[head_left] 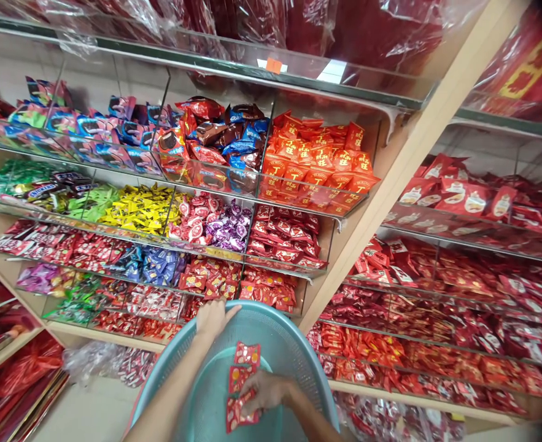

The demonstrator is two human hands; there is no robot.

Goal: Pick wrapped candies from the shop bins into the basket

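Packets (240,380) of red candy lay in the teal basket (293,350), strung lengthwise away from me, nearest my right hand (268,393), whose fingers I had closed on them. My left hand (213,319) gripped the basket's far rim, under the shelf (271,270).

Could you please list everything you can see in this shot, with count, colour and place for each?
basin: one, pale teal plastic, bottom centre, before the shelves.
red packets: a few, red with yellow, inside the basin.
orange packets: many, orange-red, top tier, right bin of the left rack.
brown and blue packs: many, top tier, middle bin.
yellow sweets: a heap, yellow, second tier.
pink and purple sweets: a heap, second tier.
right rack packets: many, red, all tiers on the right.
wooden post: one, pale, slanting between the racks.
left hand: one, gripping the basin's far rim.
right hand: one, in the basin, holding red packets.
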